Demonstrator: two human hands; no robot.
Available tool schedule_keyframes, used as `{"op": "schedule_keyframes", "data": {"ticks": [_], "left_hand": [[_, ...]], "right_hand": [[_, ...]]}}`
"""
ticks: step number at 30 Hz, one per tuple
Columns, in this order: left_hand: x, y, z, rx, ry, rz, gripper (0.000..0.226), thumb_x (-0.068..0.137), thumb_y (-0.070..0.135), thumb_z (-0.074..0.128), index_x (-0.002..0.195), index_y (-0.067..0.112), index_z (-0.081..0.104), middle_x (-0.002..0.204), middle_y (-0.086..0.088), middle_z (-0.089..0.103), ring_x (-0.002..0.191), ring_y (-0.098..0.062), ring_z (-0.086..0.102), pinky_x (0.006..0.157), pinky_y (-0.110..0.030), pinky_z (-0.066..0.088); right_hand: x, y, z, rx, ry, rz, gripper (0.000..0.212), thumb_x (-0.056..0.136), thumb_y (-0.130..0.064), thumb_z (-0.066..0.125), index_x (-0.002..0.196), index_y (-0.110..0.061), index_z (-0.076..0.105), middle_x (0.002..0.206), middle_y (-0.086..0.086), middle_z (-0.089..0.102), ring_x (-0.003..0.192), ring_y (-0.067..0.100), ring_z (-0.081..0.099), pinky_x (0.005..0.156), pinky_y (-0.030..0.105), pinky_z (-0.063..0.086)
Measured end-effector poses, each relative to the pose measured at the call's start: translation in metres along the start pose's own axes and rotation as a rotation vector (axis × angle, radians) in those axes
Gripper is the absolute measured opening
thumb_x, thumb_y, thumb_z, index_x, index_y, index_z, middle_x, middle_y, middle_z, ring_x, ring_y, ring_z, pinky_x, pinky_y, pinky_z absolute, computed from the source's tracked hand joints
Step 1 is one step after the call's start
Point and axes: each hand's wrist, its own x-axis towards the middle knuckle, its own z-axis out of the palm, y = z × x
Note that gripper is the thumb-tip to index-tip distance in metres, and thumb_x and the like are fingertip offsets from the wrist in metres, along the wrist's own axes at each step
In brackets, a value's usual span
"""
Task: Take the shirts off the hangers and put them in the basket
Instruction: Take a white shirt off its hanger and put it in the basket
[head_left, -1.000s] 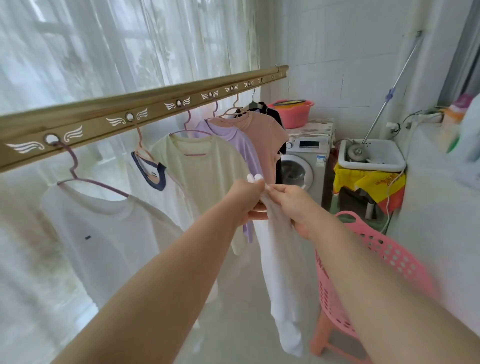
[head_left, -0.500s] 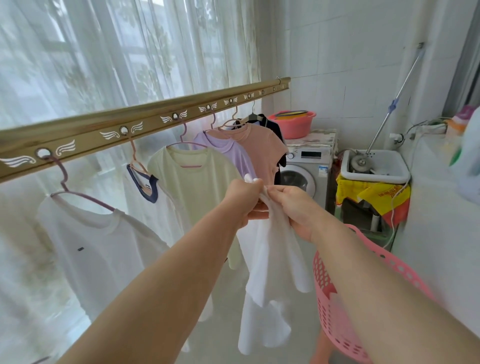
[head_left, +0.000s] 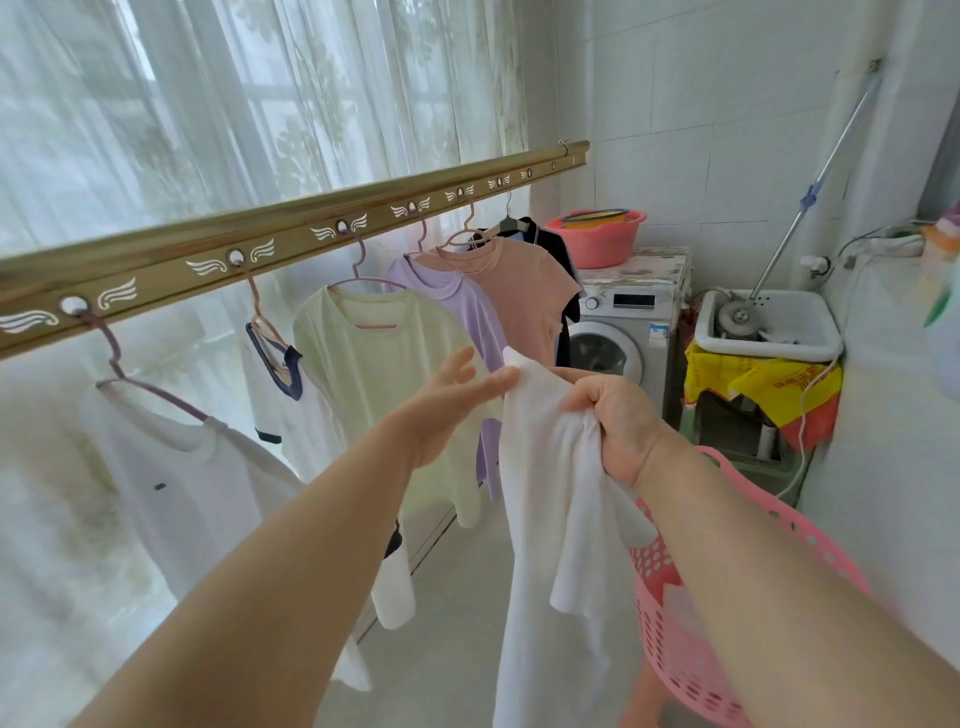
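Up by the pink basket (head_left: 670, 639), the right hand (head_left: 618, 415) had a bunched fistful of the white shirt (head_left: 545, 519), fingers curled tight round the cloth. The rest dangled down in front of the basket, not in it yet. The left hand (head_left: 441, 410) was spread flat and held nothing, fingertips just at the shirt's top corner. What was the tidy way to finish that?

Reply: honestly it looked like the drop step. The best bet was swinging the right hand across till the bundle sat over the opening, then letting go, so the long tail didn't drape over the rim or drag on the floor. The left hand could've scooped the hem up first.

OP: fair. Plenty was left on the rail (head_left: 322, 241) too: a plain white tee (head_left: 197, 499), a navy-trimmed one (head_left: 275, 364), pale green (head_left: 384, 379), lilac (head_left: 467, 306), peach (head_left: 524, 291), something dark (head_left: 550, 239) at the far end. Nothing really blocked the basket. The washing machine (head_left: 618, 332) and sink (head_left: 769, 322) sat well behind it, only the person's own right forearm crossed over the rim
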Motion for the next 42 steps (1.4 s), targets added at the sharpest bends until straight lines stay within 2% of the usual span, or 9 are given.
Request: {"op": "schedule_keyframes", "data": {"ticks": [6,11,15,20,24,28,34,38,42], "left_hand": [[0.007,-0.015,0.003,0.087,-0.402,0.102,0.081,0.063,0.041,0.082,0.137,0.026,0.051,0.135,-0.007,0.058,0.128,-0.025,0.052,0.112,-0.044,0.033],[0.01,0.003,0.012,0.031,-0.197,0.138,0.043,0.07,0.025,0.082,0.108,0.01,0.069,0.101,-0.008,0.073,0.095,-0.024,0.069,0.091,-0.038,0.053],[0.013,0.022,0.016,0.151,0.002,0.207,0.015,0.079,0.013,0.077,0.09,0.017,0.067,0.083,-0.002,0.07,0.076,-0.019,0.067,0.072,-0.033,0.056],[0.011,0.046,0.023,0.363,0.039,0.277,0.018,0.078,0.007,0.077,0.077,0.022,0.066,0.075,0.0,0.065,0.068,-0.016,0.061,0.065,-0.026,0.05],[0.01,0.056,0.018,0.475,0.068,0.317,0.021,0.077,0.01,0.078,0.073,0.024,0.064,0.071,0.001,0.06,0.066,-0.013,0.055,0.062,-0.024,0.044],[0.011,0.065,0.006,0.497,0.121,0.323,0.021,0.077,0.011,0.078,0.07,0.025,0.064,0.068,0.003,0.059,0.065,-0.014,0.054,0.063,-0.026,0.043],[0.019,0.07,-0.022,0.511,0.198,0.325,0.017,0.078,0.009,0.077,0.089,0.002,0.067,0.075,-0.006,0.058,0.066,-0.018,0.052,0.063,-0.027,0.042],[0.037,0.056,-0.044,0.709,0.14,0.261,0.024,0.076,0.008,0.078,0.087,-0.01,0.065,0.075,-0.01,0.055,0.069,-0.02,0.05,0.065,-0.029,0.04],[0.067,0.038,-0.059,0.725,0.162,0.262,0.024,0.078,0.011,0.077,0.078,-0.007,0.063,0.069,-0.008,0.051,0.065,-0.02,0.047,0.062,-0.031,0.036]], "right_hand": [[0.005,-0.009,-0.015,-0.104,-0.063,0.011,0.051,0.066,0.002,0.041,0.108,0.001,0.069,0.106,0.025,0.067,0.092,0.036,0.063,0.088,0.05,0.053],[0.004,-0.016,-0.031,-0.215,-0.086,-0.016,0.046,0.078,0.008,0.039,0.106,-0.01,0.07,0.102,0.018,0.069,0.09,0.03,0.066,0.089,0.045,0.053],[0.008,-0.009,-0.052,-0.788,0.019,-0.103,0.041,0.077,0.003,0.06,0.107,-0.023,0.065,0.1,0.005,0.069,0.086,0.017,0.065,0.075,0.027,0.055],[0.009,0.015,-0.076,-1.098,0.145,-0.059,0.016,0.075,-0.01,0.061,0.087,-0.005,0.07,0.083,0.012,0.07,0.075,0.026,0.064,0.06,0.029,0.046],[0.009,0.027,-0.085,-1.132,0.173,-0.054,0.025,0.079,-0.023,0.062,0.091,-0.002,0.069,0.09,0.018,0.069,0.067,0.022,0.056,0.063,0.031,0.042],[0.007,0.026,-0.082,-1.088,0.158,-0.115,0.015,0.084,-0.031,0.063,0.085,-0.016,0.067,0.078,-0.004,0.065,0.072,0.013,0.058,0.064,0.026,0.041],[0.021,0.035,-0.074,-1.089,0.136,-0.111,0.011,0.084,-0.023,0.064,0.092,-0.022,0.058,0.09,-0.005,0.064,0.085,0.016,0.061,0.069,0.026,0.045],[0.027,0.03,-0.074,-1.312,0.458,-0.175,0.017,0.092,-0.018,0.05,0.077,-0.022,0.056,0.071,-0.003,0.055,0.08,0.026,0.057,0.063,0.03,0.038],[0.03,0.0,-0.066,-1.444,0.8,-0.273,0.027,0.089,-0.007,0.047,0.097,-0.025,0.066,0.089,0.002,0.067,0.078,0.026,0.055,0.06,0.028,0.036]]}}
